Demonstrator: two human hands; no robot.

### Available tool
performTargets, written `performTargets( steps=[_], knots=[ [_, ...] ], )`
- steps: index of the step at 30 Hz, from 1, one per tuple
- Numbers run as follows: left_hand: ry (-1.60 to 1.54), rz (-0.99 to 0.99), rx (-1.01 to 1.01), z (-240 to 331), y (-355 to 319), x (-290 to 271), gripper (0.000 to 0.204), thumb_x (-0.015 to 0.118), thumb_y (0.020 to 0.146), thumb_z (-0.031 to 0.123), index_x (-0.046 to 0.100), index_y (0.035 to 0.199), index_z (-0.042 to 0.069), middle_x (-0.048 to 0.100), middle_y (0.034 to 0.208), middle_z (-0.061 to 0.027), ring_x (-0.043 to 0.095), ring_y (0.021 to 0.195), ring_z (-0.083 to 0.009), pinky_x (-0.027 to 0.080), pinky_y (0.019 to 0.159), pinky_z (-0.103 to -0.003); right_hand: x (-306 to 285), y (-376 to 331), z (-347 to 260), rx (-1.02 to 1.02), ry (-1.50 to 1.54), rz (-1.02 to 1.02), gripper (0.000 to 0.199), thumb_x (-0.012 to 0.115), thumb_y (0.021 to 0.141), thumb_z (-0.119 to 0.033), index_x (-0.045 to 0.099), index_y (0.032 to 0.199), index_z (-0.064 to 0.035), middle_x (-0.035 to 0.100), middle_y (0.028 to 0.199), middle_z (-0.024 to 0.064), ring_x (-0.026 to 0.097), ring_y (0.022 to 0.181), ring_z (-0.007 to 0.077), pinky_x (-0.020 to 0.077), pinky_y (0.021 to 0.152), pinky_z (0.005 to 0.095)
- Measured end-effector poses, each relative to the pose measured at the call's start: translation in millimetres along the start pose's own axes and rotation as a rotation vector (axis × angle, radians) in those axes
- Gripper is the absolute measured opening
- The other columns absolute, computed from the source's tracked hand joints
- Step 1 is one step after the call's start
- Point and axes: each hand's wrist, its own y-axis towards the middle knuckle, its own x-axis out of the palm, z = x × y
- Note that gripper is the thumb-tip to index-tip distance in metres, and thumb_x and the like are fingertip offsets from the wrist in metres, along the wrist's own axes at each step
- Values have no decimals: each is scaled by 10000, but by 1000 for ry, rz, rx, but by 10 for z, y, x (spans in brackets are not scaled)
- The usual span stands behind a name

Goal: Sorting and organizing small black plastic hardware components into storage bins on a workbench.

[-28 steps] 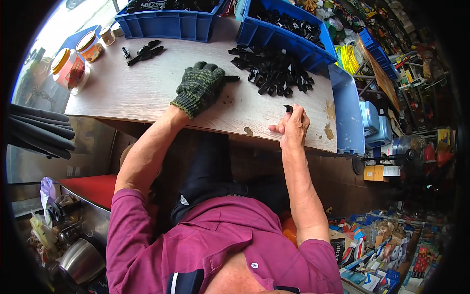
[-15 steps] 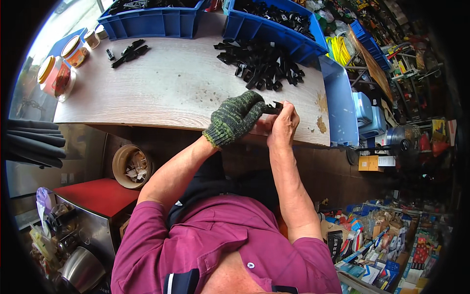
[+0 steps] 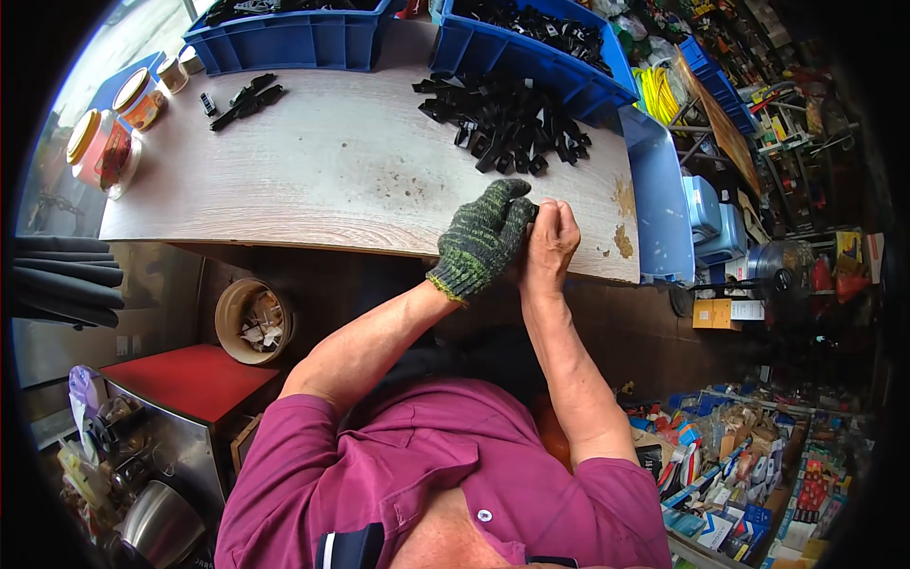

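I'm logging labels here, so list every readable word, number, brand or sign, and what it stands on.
No text is legible enough to quote.
Yellow-lidded jar: any print too small.
Orange and white carton: print too small.
Packets at lower right: print too small or blurred.
Piled black plastic parts: no lettering visible.

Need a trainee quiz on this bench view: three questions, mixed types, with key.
1. Which hand wears the green-and-black knitted glove?
2. True or false: the big loose pile of black parts on the table lies nearer the right-hand blue crate than the jars.
3. The round tub beside the red-topped cabinet holds: A) yellow coils, B) pale scraps, C) red lids.

Key:
1. The left hand; the right hand is bare.
2. True.
3. B.
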Motion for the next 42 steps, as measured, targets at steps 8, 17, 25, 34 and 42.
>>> performTargets(
  steps=[8, 17, 25, 34, 42],
  knots=[
    [-259, -101, -87, -24, 38, -271, 268, 607, 977, 140, 626, 1215, 17, 710, 1026, -134, 680, 920, -185, 527, 803, -339, -74, 70, -188, 410, 235, -7, 325, 539, 969, -281, 464, 692, -128, 321, 516, -30, 404, 432, 125, 416, 447, 296],
    [661, 60, 245, -156, 966, -803, 167, 636, 891, 216, 690, 1017, 118, 693, 954, -137, 653, 921, -370, 520, 804, -469, -963, 1031, -259, 384, 237, 630, 379, 619, 892, -372, 466, 1005, -44, 351, 551, 56, 492, 540, 209, 600, 581, 511],
    [797, 1, 348, -315, 1015, -663, 105, 637, 785, 157, 643, 881, 117, 667, 831, -147, 647, 852, -367, 507, 720, -509, -440, 600, -102, 492, 236, 157, 354, 609, 926, -351, 558, 1021, -14, 339, 474, 25, 455, 436, 182, 594, 615, 505],
    [486, 4, 103, -245, 849, -721, 165, 622, 929, 237, 684, 998, 101, 713, 934, -128, 674, 882, -359, 529, 749, -468, 203, 371, -50, 492, 191, -245, 418, 661, 925, -397, 617, 1057, -3, 372, 441, 1, 444, 383, 153, 561, 501, 420],
    [279, -204, 164, -190, 768, -701, 319, 666, 908, 294, 674, 1129, 64, 713, 1018, -154, 682, 947, -340, 537, 816, -422, 437, 238, -91, 304, 138, -273, 330, 682, 944, -376, 685, 946, -47, 385, 467, -53, 322, 363, 63, 365, 365, 267]
  ],
)
